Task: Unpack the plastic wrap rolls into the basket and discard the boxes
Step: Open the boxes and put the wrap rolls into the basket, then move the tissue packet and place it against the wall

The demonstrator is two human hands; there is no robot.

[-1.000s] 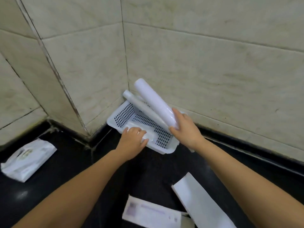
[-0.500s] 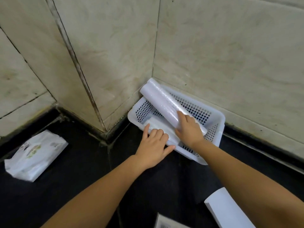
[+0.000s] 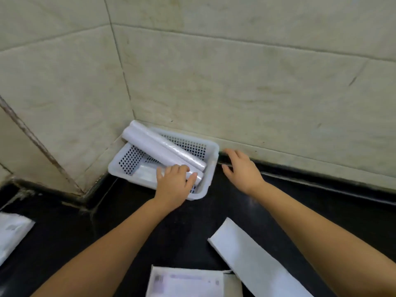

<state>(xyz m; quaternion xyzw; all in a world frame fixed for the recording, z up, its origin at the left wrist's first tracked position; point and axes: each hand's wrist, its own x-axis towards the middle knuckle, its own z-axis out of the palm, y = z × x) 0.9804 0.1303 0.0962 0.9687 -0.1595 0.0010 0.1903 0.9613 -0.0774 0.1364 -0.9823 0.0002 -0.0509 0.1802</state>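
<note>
Two flat white cardboard boxes (image 3: 252, 260) lie nearest you on the shiny black counter (image 3: 107, 221), and they look empty. A white plastic packet (image 3: 10, 234) sits far off to your left. Your left hand (image 3: 174, 185) rests on the near ends of the two long white plastic wrap rolls (image 3: 162, 151), fingers curled lightly over them. Your right hand (image 3: 242, 170) is open and holds nothing, just beside the white basket with little holes (image 3: 132, 159). The rolls lie slanted in the basket, their far ends poking over its rim in the tiled corner. I think you are settling the rolls. Next, pick up the boxes and throw them away.
</note>
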